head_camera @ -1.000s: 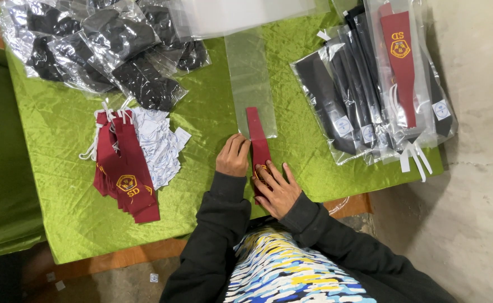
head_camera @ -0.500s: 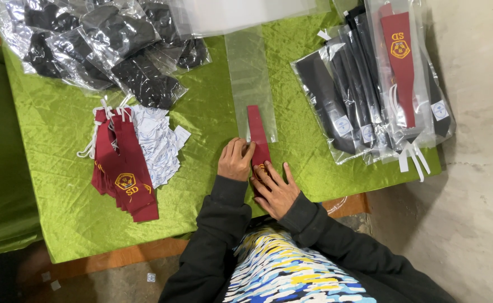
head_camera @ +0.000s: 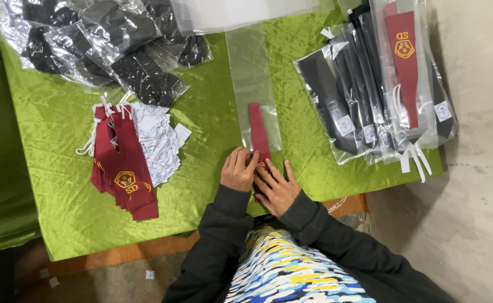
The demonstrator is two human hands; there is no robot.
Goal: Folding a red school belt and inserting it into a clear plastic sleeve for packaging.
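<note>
The narrow maroon fabric tie (head_camera: 258, 134) lies lengthwise straight ahead of both hands, its far end inside the long clear plastic sleeve (head_camera: 252, 84). The left hand (head_camera: 238, 169) pinches the tie's near end with curled fingers; the right hand (head_camera: 278, 187) presses flat and open just beside it, both equally near

Counter (head_camera: 61, 146) covered with crinkled green cloth. On it: heap of bagged black items (head_camera: 106, 42) far left; pile of maroon ties (head_camera: 120, 163) overlapping white tags (head_camera: 156, 140); long clear bag (head_camera: 252, 78) at centre, maroon tie (head_camera: 257, 132) partly inside; stack of bagged ties (head_camera: 370, 84) right.
</note>
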